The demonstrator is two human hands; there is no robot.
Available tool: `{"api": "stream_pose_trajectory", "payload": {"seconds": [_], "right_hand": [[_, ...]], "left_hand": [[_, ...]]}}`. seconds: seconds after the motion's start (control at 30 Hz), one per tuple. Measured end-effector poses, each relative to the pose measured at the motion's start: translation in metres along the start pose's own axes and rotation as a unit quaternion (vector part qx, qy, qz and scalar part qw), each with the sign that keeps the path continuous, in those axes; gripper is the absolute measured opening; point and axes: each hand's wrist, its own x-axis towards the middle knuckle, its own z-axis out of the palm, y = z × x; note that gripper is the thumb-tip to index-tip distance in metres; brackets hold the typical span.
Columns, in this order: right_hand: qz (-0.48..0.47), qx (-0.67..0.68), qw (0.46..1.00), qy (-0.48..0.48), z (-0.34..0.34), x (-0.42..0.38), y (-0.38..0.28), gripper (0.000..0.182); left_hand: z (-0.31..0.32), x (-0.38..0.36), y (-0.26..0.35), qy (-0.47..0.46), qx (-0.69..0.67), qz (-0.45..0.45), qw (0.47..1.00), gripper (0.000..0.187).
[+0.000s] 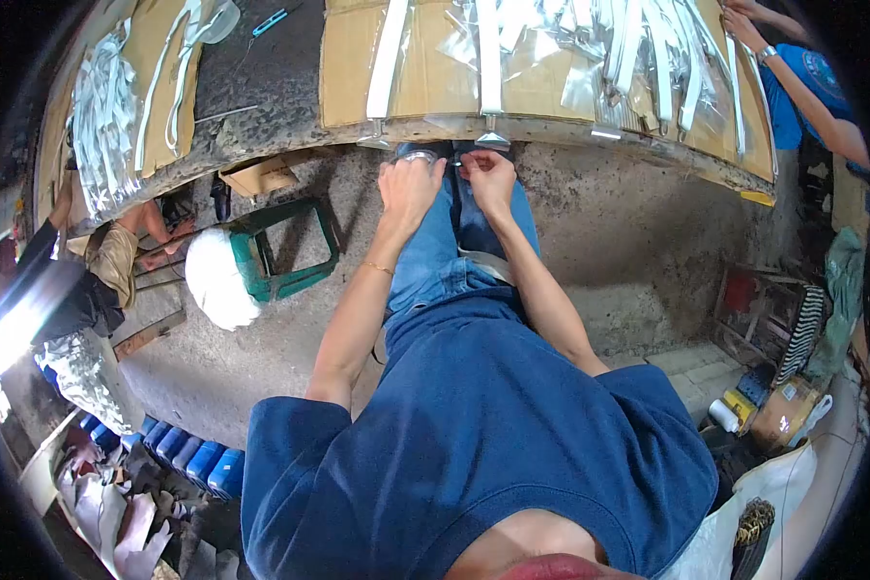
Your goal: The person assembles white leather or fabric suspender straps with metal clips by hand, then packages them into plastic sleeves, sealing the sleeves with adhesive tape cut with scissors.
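Note:
My left hand (411, 190) is held over my lap just below the table edge, its fingers curled around a shiny, rounded clear or metallic piece (418, 156). Close beside it, my right hand (490, 182) has thumb and fingers pinched together at a tiny shiny bit too small to name. Above my hands, a white strap (490, 68) lies on the cardboard, its metal clip (493, 141) hanging over the edge. A second white strap (389, 63) lies to its left, also with a clip end at the edge.
Many white straps and clear plastic sleeves cover the cardboard (348, 87) at right; another pile (106, 116) lies at left. A light-blue cutter (270, 23) is on the dark tabletop. A co-worker's arm (807, 97) reaches in at right. A green stool (295, 253) stands at left.

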Motion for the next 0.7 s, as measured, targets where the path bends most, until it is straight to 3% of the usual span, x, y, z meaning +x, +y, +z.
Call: {"api": "stream_pose_trajectory", "payload": {"seconds": [0.07, 0.13, 0.17, 0.23, 0.33, 0.43, 0.5, 0.57, 0.6, 0.67, 0.7], "right_hand": [[-0.012, 0.007, 1.000, -0.011, -0.001, 0.002, 0.001, 0.015], [-0.022, 0.015, 0.999, -0.024, 0.000, 0.001, 0.008, 0.016], [-0.036, 0.009, 0.999, -0.017, 0.000, 0.002, 0.010, 0.015], [-0.054, 0.002, 0.998, -0.010, 0.000, 0.003, 0.006, 0.015], [-0.027, 0.038, 0.999, -0.002, -0.002, 0.001, 0.004, 0.014], [0.009, 0.020, 0.999, 0.024, -0.007, 0.001, -0.004, 0.013], [0.053, 0.004, 0.998, -0.021, -0.019, -0.007, -0.011, 0.013], [0.061, 0.001, 0.995, -0.083, -0.027, -0.029, -0.020, 0.020], [0.022, 0.029, 0.993, -0.114, -0.032, -0.046, -0.033, 0.027], [-0.014, 0.053, 0.988, -0.147, -0.034, -0.068, -0.059, 0.036], [-0.037, 0.076, 0.986, -0.143, -0.031, -0.077, -0.072, 0.043]], "left_hand": [[-0.001, 0.000, 0.001, -0.015, 0.013, -0.019, 1.000, 0.035], [0.010, 0.001, -0.009, -0.016, -0.076, 0.065, 0.995, 0.026], [0.015, 0.006, -0.013, -0.014, -0.075, 0.065, 0.995, 0.026], [0.020, 0.019, -0.016, -0.127, -0.121, 0.044, 0.984, 0.021], [0.019, 0.029, -0.017, -0.197, -0.144, -0.025, 0.969, 0.023], [0.012, 0.023, -0.025, -0.195, -0.128, -0.077, 0.969, 0.024], [0.007, 0.017, -0.036, -0.199, -0.142, -0.092, 0.965, 0.025], [0.000, 0.006, -0.044, -0.227, -0.261, -0.046, 0.937, 0.022], [-0.012, -0.001, -0.042, -0.226, -0.261, -0.048, 0.937, 0.022], [-0.053, -0.018, -0.028, -0.294, -0.416, -0.104, 0.855, 0.017], [-0.063, -0.026, -0.024, -0.294, -0.418, -0.107, 0.853, 0.017]]}}
